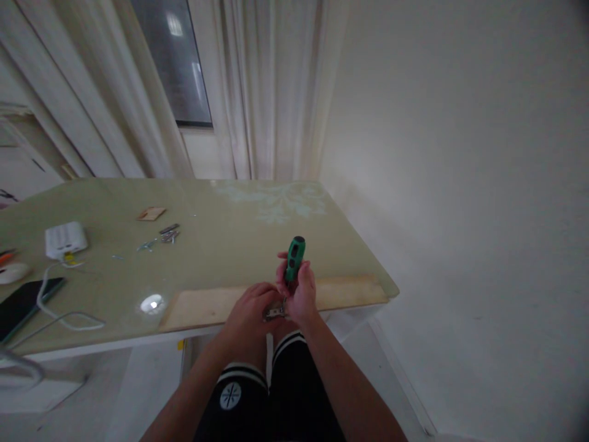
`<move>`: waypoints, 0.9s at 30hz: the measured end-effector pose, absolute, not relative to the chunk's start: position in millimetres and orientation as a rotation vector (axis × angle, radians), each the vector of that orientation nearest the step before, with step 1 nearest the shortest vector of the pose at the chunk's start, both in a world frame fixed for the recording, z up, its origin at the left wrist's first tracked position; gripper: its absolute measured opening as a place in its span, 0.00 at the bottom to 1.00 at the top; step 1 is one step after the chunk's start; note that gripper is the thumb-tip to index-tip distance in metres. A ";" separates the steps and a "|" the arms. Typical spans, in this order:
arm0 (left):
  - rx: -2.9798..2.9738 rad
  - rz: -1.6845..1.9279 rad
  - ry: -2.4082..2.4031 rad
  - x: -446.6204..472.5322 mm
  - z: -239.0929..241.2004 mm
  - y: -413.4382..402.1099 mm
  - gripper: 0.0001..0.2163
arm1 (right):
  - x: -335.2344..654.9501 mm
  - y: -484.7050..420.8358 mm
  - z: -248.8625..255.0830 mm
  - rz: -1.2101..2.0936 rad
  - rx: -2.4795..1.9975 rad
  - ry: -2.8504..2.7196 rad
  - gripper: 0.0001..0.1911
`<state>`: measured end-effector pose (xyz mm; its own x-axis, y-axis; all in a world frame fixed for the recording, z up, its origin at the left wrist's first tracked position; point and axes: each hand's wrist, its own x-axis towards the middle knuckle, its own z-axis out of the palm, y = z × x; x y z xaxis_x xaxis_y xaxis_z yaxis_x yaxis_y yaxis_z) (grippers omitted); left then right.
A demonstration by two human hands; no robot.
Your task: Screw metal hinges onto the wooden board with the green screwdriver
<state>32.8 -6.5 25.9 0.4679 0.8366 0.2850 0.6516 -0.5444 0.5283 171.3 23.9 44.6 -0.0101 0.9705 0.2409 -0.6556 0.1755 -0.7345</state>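
My right hand [302, 296] is closed round a green and black screwdriver [295, 258]. The screwdriver's handle points up, and its shaft runs down towards a small metal hinge [275, 313] at the front edge of a pale wooden board [200, 306]. My left hand [252, 310] lies over the board, its fingers curled in against the hinge and holding it there. Partly covered by both hands, the screwdriver's tip and any screw under it cannot be made out.
Left on the table [216, 245] lie loose screws [146, 245], metal hardware [170, 234] and a small wooden piece [151, 213]. Farther left are a white charger [65, 239], a cable [73, 327] and a phone [28, 304]. A wall [451, 202] rises on the right.
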 end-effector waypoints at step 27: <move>2.487 0.551 1.464 1.2 23.8 114.1 0.25 | 166.2 137.2 78.3 1.155 -0.379 -0.995 0.19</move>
